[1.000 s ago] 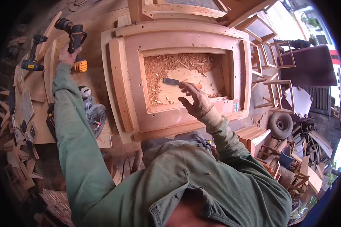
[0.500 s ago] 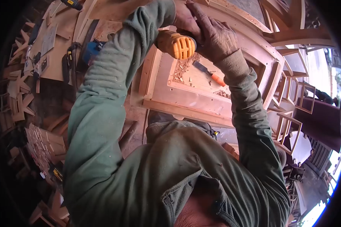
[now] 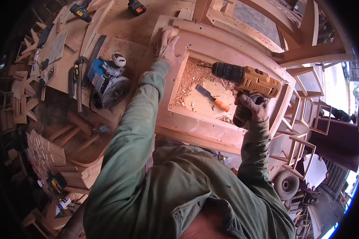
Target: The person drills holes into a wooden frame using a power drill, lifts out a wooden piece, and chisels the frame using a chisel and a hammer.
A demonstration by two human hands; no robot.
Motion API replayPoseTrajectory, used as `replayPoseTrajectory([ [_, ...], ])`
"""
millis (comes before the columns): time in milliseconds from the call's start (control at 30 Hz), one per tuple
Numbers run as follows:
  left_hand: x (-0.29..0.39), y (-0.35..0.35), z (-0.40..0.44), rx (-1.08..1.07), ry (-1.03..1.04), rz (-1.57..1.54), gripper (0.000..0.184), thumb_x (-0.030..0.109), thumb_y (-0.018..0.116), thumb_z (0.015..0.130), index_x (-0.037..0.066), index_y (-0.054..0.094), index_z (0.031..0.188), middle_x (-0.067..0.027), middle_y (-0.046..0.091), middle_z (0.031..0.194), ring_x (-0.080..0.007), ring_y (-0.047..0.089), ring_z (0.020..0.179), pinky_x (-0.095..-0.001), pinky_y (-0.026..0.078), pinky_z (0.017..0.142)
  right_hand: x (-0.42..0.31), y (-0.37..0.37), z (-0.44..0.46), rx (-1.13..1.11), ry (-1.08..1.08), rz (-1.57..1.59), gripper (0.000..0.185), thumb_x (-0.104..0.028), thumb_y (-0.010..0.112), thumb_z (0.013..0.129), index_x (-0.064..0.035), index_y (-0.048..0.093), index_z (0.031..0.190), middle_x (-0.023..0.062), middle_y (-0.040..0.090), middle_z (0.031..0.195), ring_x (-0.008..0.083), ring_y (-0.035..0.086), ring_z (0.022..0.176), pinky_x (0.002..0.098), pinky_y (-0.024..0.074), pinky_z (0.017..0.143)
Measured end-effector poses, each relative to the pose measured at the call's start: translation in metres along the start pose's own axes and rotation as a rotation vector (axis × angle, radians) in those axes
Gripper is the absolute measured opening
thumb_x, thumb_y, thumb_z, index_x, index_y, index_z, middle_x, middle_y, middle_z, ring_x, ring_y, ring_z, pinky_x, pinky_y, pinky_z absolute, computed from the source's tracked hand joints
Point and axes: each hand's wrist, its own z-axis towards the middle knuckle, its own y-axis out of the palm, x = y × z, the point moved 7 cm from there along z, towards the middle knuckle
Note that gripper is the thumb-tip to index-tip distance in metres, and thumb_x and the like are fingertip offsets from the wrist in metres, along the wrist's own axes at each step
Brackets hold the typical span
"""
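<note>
Your right hand clamps the drill, partly hiding its grip.
Apart, your left hand reaches the wooden frame at ten o'clock; its hold is unclear.

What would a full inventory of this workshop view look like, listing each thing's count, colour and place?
Drill: one, yellow and black, in right hand
Chisel: one, orange-handled, inside panel opening
Shavings: many, brown, inside opening
Panel: one, pinkish-brown, centre
Saw: one, blue and grey, left bench
Second drill: one, black and yellow, upper left
Battery: one, black and orange, top
Wheel: one, greyish, lower right
Wooden frames: several, pale, right
Other clutter: uncountable, mixed, edges
Sleeves: two, green, below hands
Left hand: one, at panel's edge
Right hand: one, on drill
</note>
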Motion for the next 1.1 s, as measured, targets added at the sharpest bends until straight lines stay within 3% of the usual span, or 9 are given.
replayPoseTrajectory([
  [67,0.014,-0.001,-0.013,0.144,0.043,0.059,0.077,0.041,0.075,0.069,0.010,0.054,0.135,-0.0165,0.025,0.156,-0.0343,0.026,0.144,-0.0528,0.026,0.114,-0.005,-0.002,0.005,0.030,-0.008,0.032,0.043,-0.015,0.082,0.077,0.0014,0.063,0.113,0.0095,0.071,0.088,0.0178,0.068,0.072,0.0287,0.0561,0.063],
  [167,0.015,-0.002,-0.012,0.108,-0.041,0.052,0.073,0.045,0.071,0.073,0.013,0.054,0.136,-0.0101,0.027,0.154,-0.0280,0.023,0.144,-0.0592,0.019,0.113,-0.008,0.000,0.018,0.025,-0.040,0.014,0.046,-0.016,0.084,0.076,0.0011,0.063,0.113,0.0091,0.070,0.090,0.0169,0.067,0.073,0.0286,0.0566,0.064],
  [333,0.014,-0.002,-0.015,0.129,-0.039,0.050,0.072,0.044,0.070,0.072,0.013,0.055,0.135,-0.0101,0.028,0.154,-0.0307,0.025,0.143,-0.0599,0.019,0.113,-0.027,0.024,0.062,-0.021,-0.174,-0.133,0.043,-0.009,0.084,0.076,0.0009,0.063,0.112,0.0066,0.069,0.089,0.0127,0.065,0.074,0.0247,0.0537,0.062],
  [467,0.011,-0.002,-0.013,0.121,-0.066,0.049,0.070,0.042,0.069,0.072,0.013,0.055,0.134,-0.0098,0.028,0.154,-0.0330,0.028,0.141,-0.0617,0.020,0.113,-0.032,0.047,0.098,-0.084,-0.207,-0.077,0.045,-0.002,0.083,0.074,-0.0021,0.063,0.114,0.0064,0.069,0.104,0.0134,0.068,0.086,0.0266,0.0557,0.077],
  [567,0.009,0.000,-0.013,0.159,-0.074,0.002,0.070,0.039,0.068,0.071,0.014,0.055,0.135,-0.0094,0.028,0.154,-0.0345,0.032,0.139,-0.0627,0.021,0.112,-0.023,0.053,0.129,-0.148,-0.365,-0.433,0.040,0.001,0.079,0.076,-0.0023,0.064,0.113,0.0029,0.068,0.089,0.0084,0.062,0.071,0.0219,0.0501,0.057],
  [667,0.008,-0.002,-0.015,0.209,-0.050,0.073,0.068,0.046,0.068,0.071,0.013,0.058,0.130,-0.0098,0.032,0.153,-0.0332,0.038,0.133,-0.0565,0.028,0.106,-0.021,0.065,0.141,-0.078,-0.263,-0.470,0.037,-0.002,0.080,0.077,-0.0035,0.066,0.110,0.0004,0.068,0.087,0.0067,0.062,0.070,0.0211,0.0493,0.056],
  [800,0.008,-0.005,-0.015,0.195,-0.075,0.036,0.066,0.040,0.070,0.071,0.013,0.058,0.130,-0.0101,0.032,0.152,-0.0343,0.038,0.133,-0.0559,0.029,0.106,-0.016,0.079,0.150,-0.087,-0.272,-0.495,0.037,-0.005,0.082,0.077,-0.0044,0.066,0.111,0.0000,0.068,0.088,0.0067,0.062,0.070,0.0215,0.0500,0.056],
  [900,0.009,-0.009,-0.016,0.197,-0.079,0.012,0.064,0.035,0.072,0.071,0.013,0.058,0.130,-0.0105,0.033,0.152,-0.0353,0.038,0.133,-0.0568,0.029,0.106,-0.014,0.080,0.151,-0.027,-0.090,-0.533,0.036,-0.006,0.083,0.074,-0.0032,0.069,0.108,0.0035,0.072,0.097,0.0070,0.066,0.083,0.0238,0.0539,0.072],
  [1100,0.010,-0.021,-0.017,0.297,-0.050,-0.127,0.064,0.036,0.073,0.074,0.010,0.055,0.131,-0.0115,0.041,0.147,-0.0334,0.043,0.132,-0.0577,0.028,0.106,-0.032,0.106,0.145,-0.085,-0.077,-0.470,0.041,-0.001,0.079,0.076,-0.0056,0.066,0.115,-0.0001,0.070,0.094,0.0074,0.064,0.082,0.0230,0.0523,0.067],
])
